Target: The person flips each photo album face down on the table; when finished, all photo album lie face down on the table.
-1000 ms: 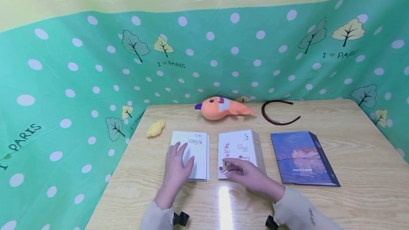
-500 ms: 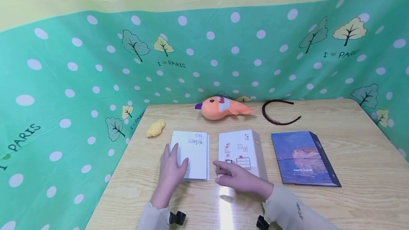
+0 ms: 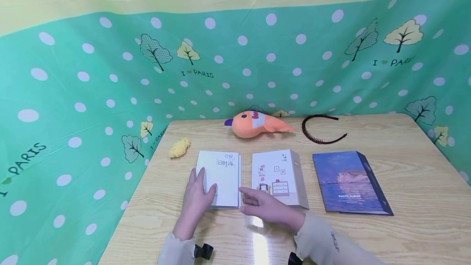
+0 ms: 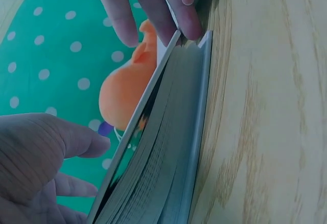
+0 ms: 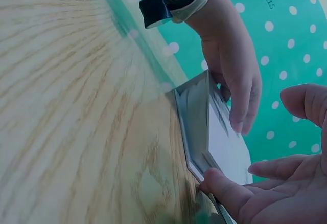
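A white hardcover book (image 3: 224, 181) with handwritten-style characters lies on the table in front of me. My left hand (image 3: 196, 197) lies over its left side, fingers loosely spread. From the right, my right hand (image 3: 266, 205) reaches to the book's right edge, past the front of a second white book (image 3: 274, 171) with a drawn room on its cover. In the left wrist view, page edges show between the covers of the book (image 4: 173, 111), and right fingertips (image 4: 191, 27) are at its far corner. A right fingertip (image 5: 213, 175) is right at the book's corner in the right wrist view.
A blue photo album (image 3: 346, 183) lies at the right. Behind the books are an orange plush bird (image 3: 250, 125), a dark toothed headband (image 3: 312, 136) and a fuzzy yellow object (image 3: 179, 148). A green dotted curtain (image 3: 235, 64) hangs behind the wooden table (image 3: 416, 167).
My right hand has moved left from over the second white book to the first book's right edge. The left hand has shifted slightly left and toward me. The books stay in place.
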